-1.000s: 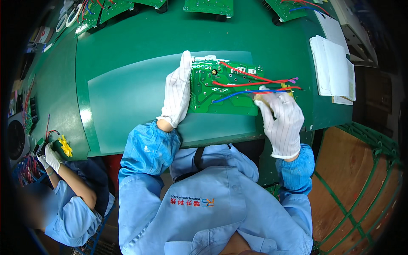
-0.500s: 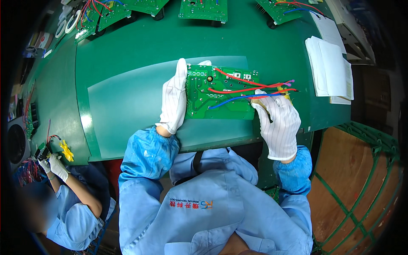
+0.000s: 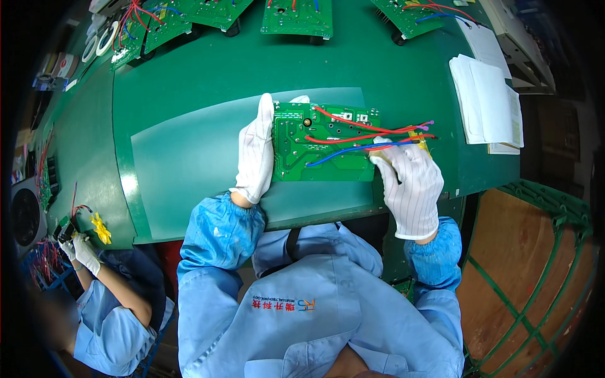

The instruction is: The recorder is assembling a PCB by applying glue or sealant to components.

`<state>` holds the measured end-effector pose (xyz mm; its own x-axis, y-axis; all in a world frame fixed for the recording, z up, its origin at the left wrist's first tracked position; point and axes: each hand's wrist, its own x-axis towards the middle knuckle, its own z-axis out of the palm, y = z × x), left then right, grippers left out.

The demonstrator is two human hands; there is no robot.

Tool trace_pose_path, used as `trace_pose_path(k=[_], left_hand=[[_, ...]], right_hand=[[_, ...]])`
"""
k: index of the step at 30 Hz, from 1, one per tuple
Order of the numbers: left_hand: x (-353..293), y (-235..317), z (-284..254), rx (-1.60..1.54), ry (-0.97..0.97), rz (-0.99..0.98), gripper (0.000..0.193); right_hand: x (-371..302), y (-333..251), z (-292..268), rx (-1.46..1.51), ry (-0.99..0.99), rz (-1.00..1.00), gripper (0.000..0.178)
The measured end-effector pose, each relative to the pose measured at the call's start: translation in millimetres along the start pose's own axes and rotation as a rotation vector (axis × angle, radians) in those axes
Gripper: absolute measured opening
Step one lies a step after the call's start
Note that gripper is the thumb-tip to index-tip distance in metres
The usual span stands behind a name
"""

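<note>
A green circuit board [image 3: 293,148] faces me with its solder side, above the table. Several red wires [image 3: 340,140] and a blue wire [image 3: 343,152] run from it to the right. My left hand [image 3: 255,154], in a white striped glove, grips the board's left edge, some fingers behind it. At the board's right edge, my gloved right hand [image 3: 411,183] is closed, its fingertips beside the wires. What is between those fingers is hidden. Just past them shows a small yellow piece [image 3: 418,140] by the wire ends.
More wired circuit boards [image 3: 296,24] stand along the far side of the green table [image 3: 220,75]. White papers [image 3: 482,101] lie at the right, tape rolls [image 3: 107,38] at the far left. A co-worker's gloved hands [image 3: 82,252] hold a dark part at the lower left.
The board and both my hands have shifted slightly left and nearer to me in the view. A dark tip below my right fingers no longer shows. The left hand keeps its grip.
</note>
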<state>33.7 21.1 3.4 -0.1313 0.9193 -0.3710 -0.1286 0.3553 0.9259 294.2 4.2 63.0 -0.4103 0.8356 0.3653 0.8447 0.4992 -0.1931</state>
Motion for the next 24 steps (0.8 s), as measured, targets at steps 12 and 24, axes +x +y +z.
trace_pose_path(k=[12, 24], left_hand=[[3.5, -7.9, -3.9, 0.097, 0.010, 0.018, 0.068], [-2.6, 9.3, 2.9, -0.066, -0.049, -0.023, 0.070]], right_hand=[[-2.7, 3.2, 2.2, -0.007, 0.040, -0.012, 0.033], [-2.0, 5.1, 6.7, -0.009, 0.067, -0.037, 0.030]])
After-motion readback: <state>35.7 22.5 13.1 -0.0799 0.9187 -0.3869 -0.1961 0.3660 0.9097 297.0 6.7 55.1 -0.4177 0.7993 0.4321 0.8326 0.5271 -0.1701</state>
